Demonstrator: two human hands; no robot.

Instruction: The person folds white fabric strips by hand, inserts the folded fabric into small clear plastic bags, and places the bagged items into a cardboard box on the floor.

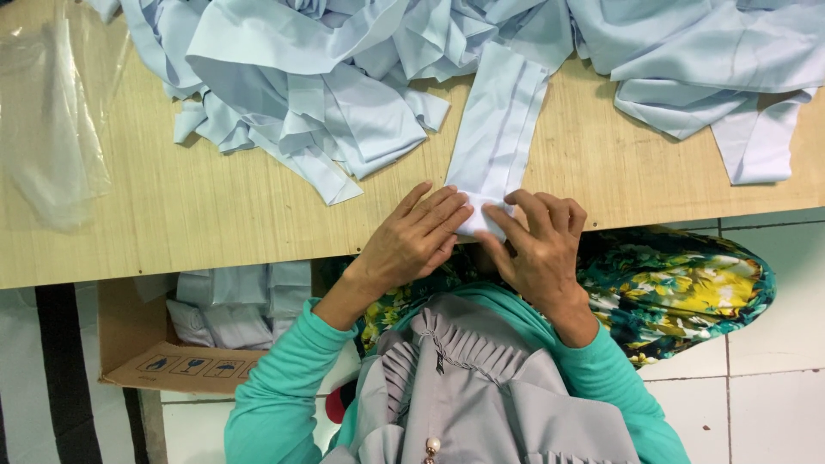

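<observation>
A narrow pale blue fabric strip (498,129) lies on the wooden table (172,215), running from the cloth heap down to the table's near edge. My left hand (412,241) and my right hand (537,245) both press on the strip's near end, fingertips pinching its folded corner. Both arms wear teal sleeves. Beneath them I see a grey pleated garment and a floral cloth on my lap (670,292).
A large heap of pale blue fabric pieces (344,77) covers the far side of the table. Clear plastic film (51,120) lies at the left. A cardboard box (198,344) with folded pale pieces stands on the tiled floor under the table.
</observation>
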